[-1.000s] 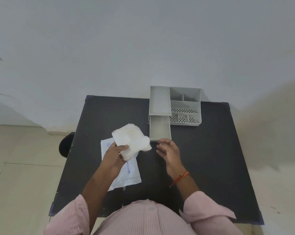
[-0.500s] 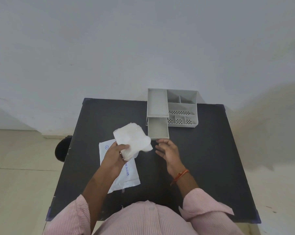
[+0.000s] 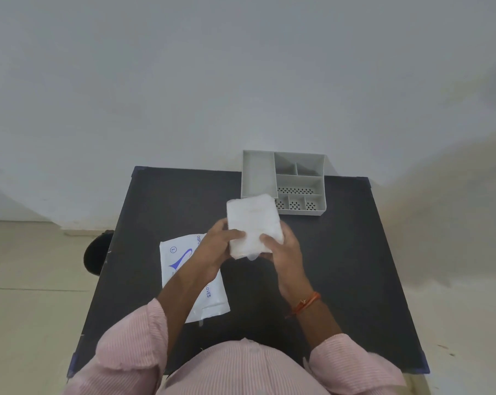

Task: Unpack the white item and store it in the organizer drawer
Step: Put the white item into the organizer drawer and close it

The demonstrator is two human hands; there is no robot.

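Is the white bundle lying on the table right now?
No, both the left hand and right hand hold the white bundle up above the black table.

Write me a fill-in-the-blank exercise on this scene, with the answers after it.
1. The folded white item is held by ____ hands.
2. The empty wrapper lies flat on the ____ table.
3. The grey organizer stands at the table's ____ edge, by the wall.
4. An orange band circles the ____ wrist.
Answers: both; black; far; right
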